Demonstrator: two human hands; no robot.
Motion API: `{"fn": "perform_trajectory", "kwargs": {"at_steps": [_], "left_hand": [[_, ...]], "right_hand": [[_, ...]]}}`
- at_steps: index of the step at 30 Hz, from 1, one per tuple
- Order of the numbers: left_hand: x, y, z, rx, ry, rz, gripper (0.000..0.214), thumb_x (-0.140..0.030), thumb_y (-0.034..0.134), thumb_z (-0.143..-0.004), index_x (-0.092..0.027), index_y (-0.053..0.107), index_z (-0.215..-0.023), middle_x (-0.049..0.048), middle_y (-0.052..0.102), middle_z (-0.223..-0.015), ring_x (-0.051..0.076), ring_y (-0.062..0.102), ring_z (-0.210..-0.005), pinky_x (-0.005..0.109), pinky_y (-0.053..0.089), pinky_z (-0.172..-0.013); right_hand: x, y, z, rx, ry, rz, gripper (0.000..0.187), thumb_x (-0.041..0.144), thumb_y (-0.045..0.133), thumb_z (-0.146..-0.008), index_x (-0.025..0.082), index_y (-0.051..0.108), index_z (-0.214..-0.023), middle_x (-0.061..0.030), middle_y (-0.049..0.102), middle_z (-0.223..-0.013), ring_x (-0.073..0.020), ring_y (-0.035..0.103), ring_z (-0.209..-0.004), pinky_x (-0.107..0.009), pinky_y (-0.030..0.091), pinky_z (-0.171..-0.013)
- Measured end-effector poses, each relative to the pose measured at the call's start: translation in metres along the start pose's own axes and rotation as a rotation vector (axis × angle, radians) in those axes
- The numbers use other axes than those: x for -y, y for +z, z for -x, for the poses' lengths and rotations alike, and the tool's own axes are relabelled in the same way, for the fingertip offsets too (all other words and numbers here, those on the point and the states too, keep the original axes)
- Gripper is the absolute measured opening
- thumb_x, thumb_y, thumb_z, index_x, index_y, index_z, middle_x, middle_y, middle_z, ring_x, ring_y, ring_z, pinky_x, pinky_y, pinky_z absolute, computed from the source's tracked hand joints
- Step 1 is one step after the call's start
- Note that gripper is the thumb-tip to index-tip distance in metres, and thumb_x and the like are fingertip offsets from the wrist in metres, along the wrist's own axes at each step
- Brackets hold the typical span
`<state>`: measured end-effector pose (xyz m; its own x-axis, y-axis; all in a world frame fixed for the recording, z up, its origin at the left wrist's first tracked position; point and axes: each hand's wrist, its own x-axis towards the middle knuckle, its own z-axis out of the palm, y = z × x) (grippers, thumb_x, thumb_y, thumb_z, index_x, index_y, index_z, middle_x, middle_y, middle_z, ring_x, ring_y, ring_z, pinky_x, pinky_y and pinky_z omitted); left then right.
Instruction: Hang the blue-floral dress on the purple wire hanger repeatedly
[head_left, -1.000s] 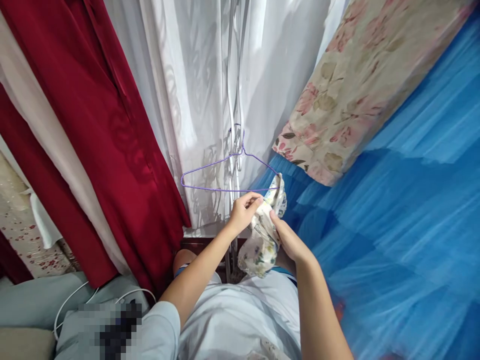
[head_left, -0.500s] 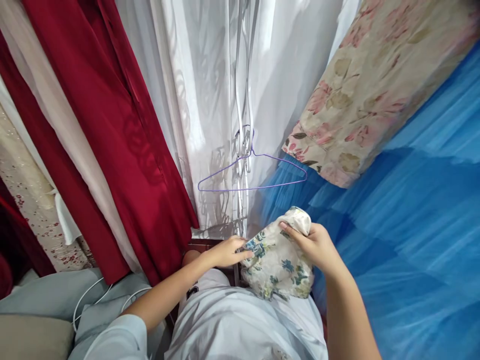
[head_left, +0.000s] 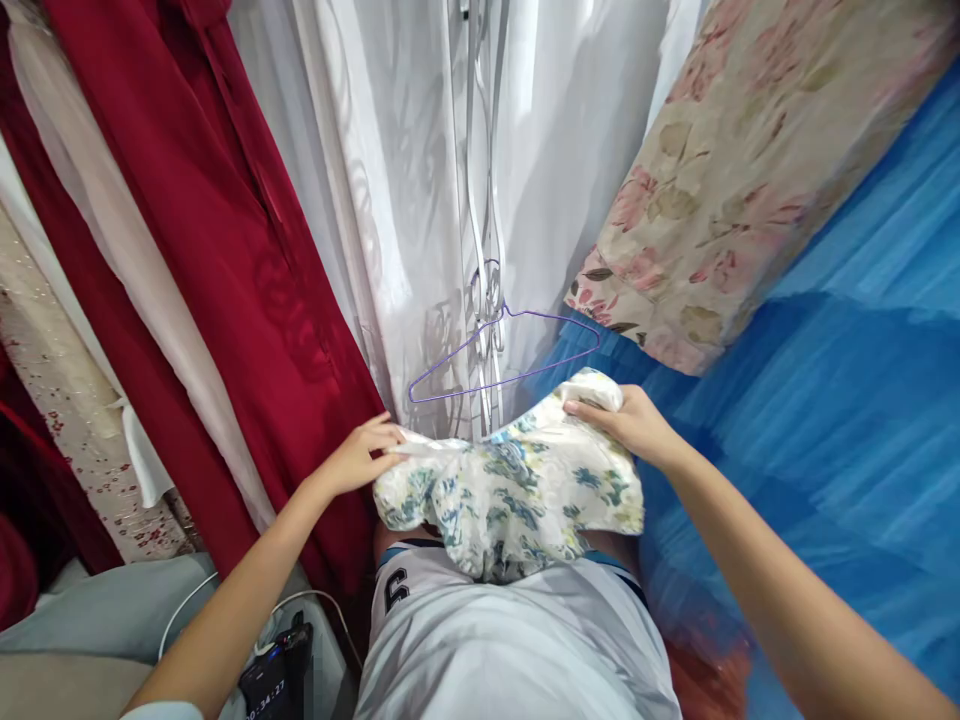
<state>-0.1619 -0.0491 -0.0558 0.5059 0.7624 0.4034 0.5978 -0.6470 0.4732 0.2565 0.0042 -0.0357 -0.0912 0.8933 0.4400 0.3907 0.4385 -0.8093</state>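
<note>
- White curtain (head_left: 405, 230) fills the back; before it I see a slim metal stand (head_left: 474, 190) with scrolled ends low down.
- To the left of it hang red cloth (head_left: 240, 240) and paler lengths beyond. To the right, a pink-flowered panel (head_left: 675, 220) overlaps blue tiered fabric (head_left: 847, 430).
- Purple hanger (head_left: 505, 311): at the stand, tilted, its left end lower than its right in my view.
- Floral garment (head_left: 517, 490), off-white with blue, green and yellow print: held in front of the person's lap, just below the hanger as I see it, stretched sideways between both hands. Lower edge gathered and wavy. Whether its upper right corner meets the hanger, I cannot tell.
- Left hand (head_left: 366, 455): thumb and fingers pinch the garment's upper left end.
- Right hand (head_left: 634, 425): thumb pressed flat over the upper right corner; I cannot tell how the fingers lie behind the cloth.
- Wearer: pale top, white shorts (head_left: 431, 580) with dark trim.
- Lower left: grey cushion (head_left: 97, 600), white cable (head_left: 324, 594), and a dark device (head_left: 266, 685) with lit digits, partly behind the left forearm.
</note>
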Motion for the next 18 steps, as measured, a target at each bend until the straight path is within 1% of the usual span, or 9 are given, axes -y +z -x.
{"fn": "perform_trajectory", "kwargs": {"at_steps": [2,4,6,8,11,13,15,17,18], "left_hand": [[0.013,-0.022,-0.014,-0.025,-0.012,-0.151,0.02,-0.031,0.056,-0.088,-0.028,0.075,-0.092,0.0034,0.07,-0.117,0.023,0.062,-0.114,0.058,0.012,-0.119],[0.02,-0.037,-0.03,-0.06,-0.028,-0.238,0.024,-0.03,0.053,-0.089,-0.029,0.073,-0.102,0.0049,0.06,-0.136,0.026,0.054,-0.128,0.063,0.005,-0.117],[0.018,-0.045,-0.046,-0.107,-0.002,-0.259,0.026,-0.029,0.05,-0.09,-0.027,0.072,-0.105,0.0065,0.053,-0.144,0.028,0.047,-0.135,0.062,0.006,-0.117],[0.009,-0.046,-0.064,-0.182,0.065,-0.224,0.025,-0.028,0.048,-0.091,-0.023,0.071,-0.097,0.0087,0.052,-0.145,0.028,0.044,-0.138,0.056,0.015,-0.119],[-0.005,-0.041,-0.096,-0.348,0.15,-0.117,0.023,-0.027,0.047,-0.092,-0.02,0.068,-0.084,0.0128,0.057,-0.139,0.028,0.049,-0.134,0.045,0.036,-0.112],[-0.008,-0.038,-0.119,-0.426,0.17,-0.082,0.023,-0.026,0.047,-0.092,-0.019,0.066,-0.082,0.0135,0.059,-0.136,0.027,0.052,-0.13,0.043,0.041,-0.107],[0.0,-0.038,-0.138,-0.428,0.159,-0.1,0.023,-0.026,0.045,-0.092,-0.019,0.065,-0.083,0.0126,0.058,-0.137,0.026,0.052,-0.13,0.042,0.038,-0.109],[0.014,-0.043,-0.148,-0.371,0.124,-0.13,0.023,-0.028,0.045,-0.092,-0.019,0.066,-0.088,0.0123,0.06,-0.134,0.026,0.053,-0.127,0.041,0.036,-0.11],[0.023,-0.046,-0.148,-0.326,0.102,-0.14,0.024,-0.03,0.046,-0.091,-0.019,0.067,-0.09,0.0122,0.063,-0.129,0.026,0.055,-0.123,0.041,0.038,-0.108]], "right_hand": [[0.0,0.005,-0.023,0.059,-0.061,0.065,0.043,0.056,0.076,-0.069,0.014,0.068,-0.065,-0.0008,0.06,-0.057,-0.0139,0.049,-0.051,-0.025,0.036,-0.048],[-0.004,0.01,-0.045,0.066,-0.121,0.09,0.043,0.057,0.074,-0.069,0.014,0.067,-0.065,-0.0005,0.059,-0.058,-0.014,0.047,-0.054,-0.026,0.036,-0.051],[-0.01,0.014,-0.062,0.037,-0.142,0.086,0.041,0.056,0.073,-0.069,0.014,0.069,-0.068,-0.0012,0.062,-0.061,-0.0151,0.049,-0.057,-0.026,0.037,-0.054],[-0.019,0.02,-0.071,0.019,-0.127,0.08,0.04,0.054,0.073,-0.068,0.014,0.067,-0.064,-0.0011,0.061,-0.059,-0.0149,0.048,-0.056,-0.026,0.037,-0.054],[-0.033,0.035,-0.067,0.03,-0.096,0.064,0.043,0.054,0.072,-0.068,0.016,0.06,-0.054,0.0012,0.054,-0.049,-0.0131,0.043,-0.05,-0.026,0.034,-0.05],[-0.04,0.043,-0.057,0.061,-0.086,0.04,0.044,0.056,0.068,-0.072,0.015,0.061,-0.057,0.0015,0.054,-0.051,-0.0131,0.044,-0.05,-0.026,0.034,-0.05],[-0.043,0.045,-0.047,0.099,-0.082,0.013,0.045,0.057,0.065,-0.076,0.014,0.066,-0.065,0.0002,0.059,-0.057,-0.0145,0.048,-0.053,-0.026,0.038,-0.052],[-0.044,0.04,-0.04,0.122,-0.08,-0.01,0.046,0.058,0.063,-0.078,0.013,0.069,-0.075,-0.0017,0.064,-0.065,-0.0164,0.052,-0.058,-0.027,0.043,-0.056],[-0.043,0.035,-0.039,0.126,-0.078,-0.016,0.047,0.059,0.064,-0.077,0.013,0.07,-0.078,-0.0027,0.066,-0.068,-0.0173,0.054,-0.061,-0.028,0.044,-0.058]]}}
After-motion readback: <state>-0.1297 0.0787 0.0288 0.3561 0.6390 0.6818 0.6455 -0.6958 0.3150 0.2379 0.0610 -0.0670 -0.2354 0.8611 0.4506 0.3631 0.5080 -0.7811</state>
